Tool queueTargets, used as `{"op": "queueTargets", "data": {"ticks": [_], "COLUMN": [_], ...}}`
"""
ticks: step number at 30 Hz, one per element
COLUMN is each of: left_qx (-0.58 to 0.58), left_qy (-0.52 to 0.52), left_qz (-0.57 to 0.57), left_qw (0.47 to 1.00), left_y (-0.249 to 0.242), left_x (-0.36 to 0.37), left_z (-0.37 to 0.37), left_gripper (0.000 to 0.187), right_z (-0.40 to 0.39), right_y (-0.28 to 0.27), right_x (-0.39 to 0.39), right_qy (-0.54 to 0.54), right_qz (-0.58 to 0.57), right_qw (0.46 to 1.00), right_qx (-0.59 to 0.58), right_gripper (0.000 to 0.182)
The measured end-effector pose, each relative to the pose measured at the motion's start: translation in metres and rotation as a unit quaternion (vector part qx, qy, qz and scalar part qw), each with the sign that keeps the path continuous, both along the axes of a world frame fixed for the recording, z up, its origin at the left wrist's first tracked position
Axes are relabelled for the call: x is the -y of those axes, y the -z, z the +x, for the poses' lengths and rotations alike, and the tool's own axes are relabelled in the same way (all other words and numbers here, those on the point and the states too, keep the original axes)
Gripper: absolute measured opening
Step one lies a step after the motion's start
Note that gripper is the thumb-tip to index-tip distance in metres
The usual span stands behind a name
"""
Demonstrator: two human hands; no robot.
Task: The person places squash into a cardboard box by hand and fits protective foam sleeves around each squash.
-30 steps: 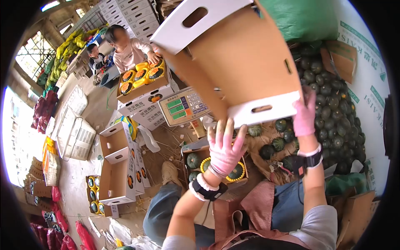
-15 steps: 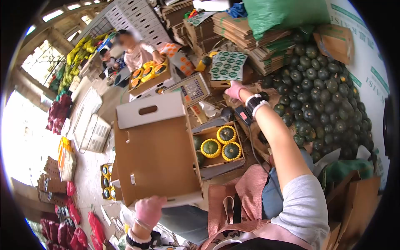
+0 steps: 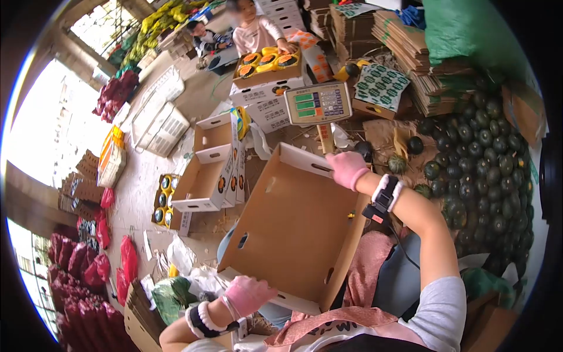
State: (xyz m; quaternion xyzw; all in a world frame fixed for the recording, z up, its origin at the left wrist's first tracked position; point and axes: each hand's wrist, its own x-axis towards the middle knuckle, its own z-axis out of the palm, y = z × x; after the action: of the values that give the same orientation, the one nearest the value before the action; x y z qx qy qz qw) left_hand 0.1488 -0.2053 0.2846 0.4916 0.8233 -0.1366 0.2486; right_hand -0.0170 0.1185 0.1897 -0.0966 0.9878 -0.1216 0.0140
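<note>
An empty cardboard box (image 3: 293, 220), brown inside with white outer edges, is tilted in front of me and open toward me. My left hand (image 3: 249, 295), in a pink glove, is closed on its near left edge. My right hand (image 3: 348, 170), also in a pink glove, grips the far edge beside the handle slot. Beyond the box stands a scale display (image 3: 318, 104) with green screens. Dark green pumpkins (image 3: 482, 170) are heaped on the right.
Two people (image 3: 255, 29) (image 3: 206, 40) are at the back, one touching a box of pumpkins (image 3: 268, 73). Open boxes (image 3: 205, 173) stand left of centre. White crates (image 3: 162, 130), red net sacks (image 3: 76, 281), stacked flat cardboard (image 3: 404, 50) and a green sack (image 3: 454, 29) surround the area.
The box has turned and moved right, covering where the yellow-netted pumpkins showed. My right hand has come onto its far edge. The view has shifted, and the scale display now faces me.
</note>
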Motion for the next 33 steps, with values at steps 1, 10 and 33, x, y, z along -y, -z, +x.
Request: {"op": "queueTargets", "data": {"ticks": [1,10,33], "left_qx": [0.020,-0.168,-0.221], "left_qy": [-0.005,-0.110,-0.497], "left_qz": [-0.005,-0.052,-0.176], "left_qw": [1.000,0.978,0.820], "left_y": [0.003,0.022,0.124], "left_x": [-0.006,0.022,0.229], "left_z": [-0.004,-0.096,-0.368], "left_gripper": [0.013,0.015,0.028], "right_z": [0.002,0.022,-0.070], "right_y": [0.005,-0.008,-0.073], "right_x": [-0.005,-0.084,-0.236], "right_qy": [0.008,0.037,0.241], "right_qz": [0.018,-0.250,-0.024], "right_qw": [1.000,0.967,0.905], "right_qx": [0.016,-0.029,0.349], "right_gripper": [0.014,0.090,0.037]}}
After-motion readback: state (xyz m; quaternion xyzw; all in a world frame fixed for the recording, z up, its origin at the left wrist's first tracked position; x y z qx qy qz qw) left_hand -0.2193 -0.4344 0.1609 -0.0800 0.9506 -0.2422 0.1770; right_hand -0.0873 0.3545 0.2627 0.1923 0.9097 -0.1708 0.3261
